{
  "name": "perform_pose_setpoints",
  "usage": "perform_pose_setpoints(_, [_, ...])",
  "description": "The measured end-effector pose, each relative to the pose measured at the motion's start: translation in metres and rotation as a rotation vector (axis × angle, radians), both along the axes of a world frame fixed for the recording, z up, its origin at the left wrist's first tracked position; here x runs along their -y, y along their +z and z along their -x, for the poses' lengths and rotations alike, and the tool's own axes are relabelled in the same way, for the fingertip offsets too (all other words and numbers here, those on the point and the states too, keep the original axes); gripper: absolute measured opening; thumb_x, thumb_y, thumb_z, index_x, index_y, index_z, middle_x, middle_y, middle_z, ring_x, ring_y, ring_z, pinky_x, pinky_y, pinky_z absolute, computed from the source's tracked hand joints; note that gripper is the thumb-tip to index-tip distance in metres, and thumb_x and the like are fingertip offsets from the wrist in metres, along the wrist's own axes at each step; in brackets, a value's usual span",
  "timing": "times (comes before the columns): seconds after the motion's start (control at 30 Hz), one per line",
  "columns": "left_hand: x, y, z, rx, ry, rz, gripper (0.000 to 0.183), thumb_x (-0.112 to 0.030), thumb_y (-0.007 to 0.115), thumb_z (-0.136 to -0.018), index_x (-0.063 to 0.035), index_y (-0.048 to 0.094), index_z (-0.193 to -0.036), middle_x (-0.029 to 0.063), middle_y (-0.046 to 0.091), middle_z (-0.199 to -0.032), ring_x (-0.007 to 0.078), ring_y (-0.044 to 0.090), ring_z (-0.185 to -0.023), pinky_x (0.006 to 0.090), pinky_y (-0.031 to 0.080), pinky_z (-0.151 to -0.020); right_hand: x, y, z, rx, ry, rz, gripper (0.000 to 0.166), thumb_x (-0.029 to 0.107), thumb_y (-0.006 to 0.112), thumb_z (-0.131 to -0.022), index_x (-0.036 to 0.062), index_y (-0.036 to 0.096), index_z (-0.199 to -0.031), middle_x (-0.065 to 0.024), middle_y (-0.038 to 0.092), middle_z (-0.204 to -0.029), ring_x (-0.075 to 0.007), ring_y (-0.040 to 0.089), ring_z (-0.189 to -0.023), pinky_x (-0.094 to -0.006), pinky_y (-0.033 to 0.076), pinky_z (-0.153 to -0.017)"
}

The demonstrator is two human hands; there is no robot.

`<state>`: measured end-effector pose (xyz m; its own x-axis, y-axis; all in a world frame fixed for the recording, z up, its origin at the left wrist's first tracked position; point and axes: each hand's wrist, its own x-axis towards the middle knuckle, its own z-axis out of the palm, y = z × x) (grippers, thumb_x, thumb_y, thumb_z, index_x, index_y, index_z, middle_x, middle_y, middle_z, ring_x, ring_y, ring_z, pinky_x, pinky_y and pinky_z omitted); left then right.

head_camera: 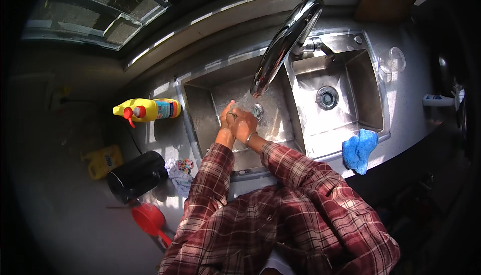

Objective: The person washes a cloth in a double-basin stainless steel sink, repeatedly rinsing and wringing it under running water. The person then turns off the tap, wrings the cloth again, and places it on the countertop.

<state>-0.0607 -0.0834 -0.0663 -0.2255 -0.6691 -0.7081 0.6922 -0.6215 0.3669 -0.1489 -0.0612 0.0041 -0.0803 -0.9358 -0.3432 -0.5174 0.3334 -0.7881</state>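
Both of my hands are pressed together over the left basin (pixel 280 124) of a stainless steel sink. My right hand (pixel 244 123) lies across my left hand (pixel 224 119), with its fingers curled over it. A metal bracelet (pixel 250 137) circles my right wrist. Wet skin and a blurred splash show near the fingers. The chrome faucet (pixel 280 46) arches over this basin, its spout end just above and right of my hands. Beyond my right hand the drain (pixel 257 112) is partly covered. Whether anything small lies between the palms is hidden.
The right basin (pixel 328 124) has a drain strainer (pixel 327 98). A blue cloth (pixel 360 151) hangs over the front edge. Left stand a yellow bottle (pixel 150 109) with red caps, a black cylindrical appliance (pixel 137 177), a crumpled cloth (pixel 179 177) and a red handled vessel (pixel 148 219). A clear container (pixel 396 59) sits right.
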Motion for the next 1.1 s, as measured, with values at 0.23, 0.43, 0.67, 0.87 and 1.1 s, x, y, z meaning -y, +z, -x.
perform_pose_setpoints(0.23, [0.001,0.023,0.031,0.177,-0.076,-0.004,0.034,-0.029,0.043,-0.087,0.0007,0.053,-0.099,0.0139,0.058,-0.094,0.027,0.057,-0.085,0.0376,0.048,-0.073,0.019,-0.05,0.027,0.033,-0.186,0.226,0.024,0.028,0.06,-0.072,0.0047,0.061,-0.076,-0.0187,0.06,-0.076,-0.0357,0.058,-0.077,-0.0411,0.046,-0.065])
perform_pose_setpoints(0.43, [-0.013,0.006,0.025,0.231,0.014,-0.093,0.035,-0.031,0.042,-0.087,-0.0005,0.054,-0.1,0.0139,0.058,-0.096,0.0271,0.057,-0.088,0.0371,0.048,-0.077,0.02,-0.04,0.013,-0.111,-0.032,-0.054,0.023,0.024,0.057,-0.071,0.0052,0.064,-0.081,-0.0206,0.061,-0.081,-0.0376,0.058,-0.081,-0.0409,0.047,-0.071])
perform_pose_setpoints(0.67, [0.011,0.053,0.031,0.098,0.011,0.122,0.024,-0.019,0.049,-0.086,-0.0052,0.05,-0.106,0.0086,0.059,-0.097,0.0217,0.059,-0.082,0.0321,0.048,-0.064,0.037,-0.128,0.088,0.976,-0.591,-0.58,0.023,0.029,0.056,-0.078,0.0084,0.061,-0.087,-0.0064,0.061,-0.077,-0.0223,0.059,-0.068,-0.0328,0.048,-0.057])
perform_pose_setpoints(0.87, [-0.005,0.045,0.01,0.319,-0.182,0.004,0.019,-0.015,0.058,-0.079,-0.0086,0.05,-0.096,0.0039,0.059,-0.086,0.0161,0.057,-0.071,0.0276,0.038,-0.048,0.042,-0.095,0.096,1.149,-0.472,-0.486,0.023,0.015,0.064,-0.075,0.0046,0.056,-0.093,-0.0052,0.06,-0.079,-0.0162,0.056,-0.063,-0.03,0.047,-0.055])
perform_pose_setpoints(1.1, [0.0,0.017,0.002,0.149,0.178,0.004,0.019,-0.022,0.06,-0.079,-0.0078,0.057,-0.09,0.0067,0.06,-0.088,0.0223,0.058,-0.077,0.0352,0.046,-0.061,0.002,-0.034,0.027,0.283,-0.023,0.115,0.016,0.019,0.054,-0.074,0.0058,0.06,-0.082,-0.016,0.061,-0.073,-0.0307,0.059,-0.069,-0.0361,0.045,-0.062])
